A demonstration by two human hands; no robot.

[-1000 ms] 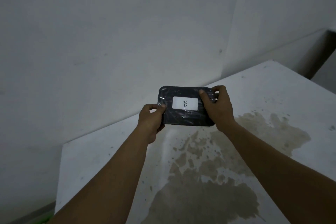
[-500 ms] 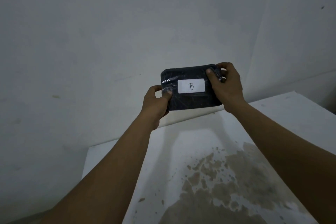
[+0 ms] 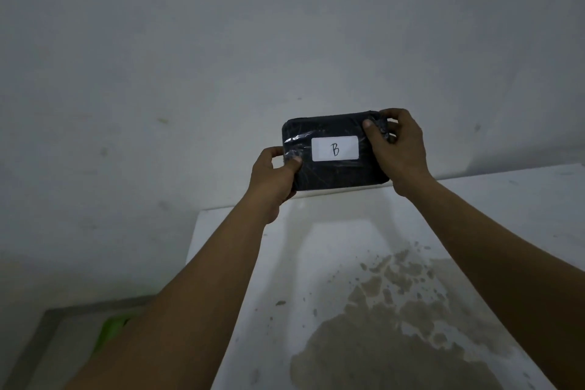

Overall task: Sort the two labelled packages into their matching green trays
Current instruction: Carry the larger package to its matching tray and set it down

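Package (image 3: 335, 150) between hands, above stained table (image 3: 474, 215)

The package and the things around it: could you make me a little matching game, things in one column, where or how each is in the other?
Things:
1. package
2. white label
3. left hand
4. brown stain

Descriptions:
a. spread over the white table top
b. marked with the letter B
c. holding the lower left corner
d. dark, plastic-wrapped, held up in front of the wall

Pairs: 1-d, 2-b, 3-c, 4-a. The right hand takes the upper right corner.
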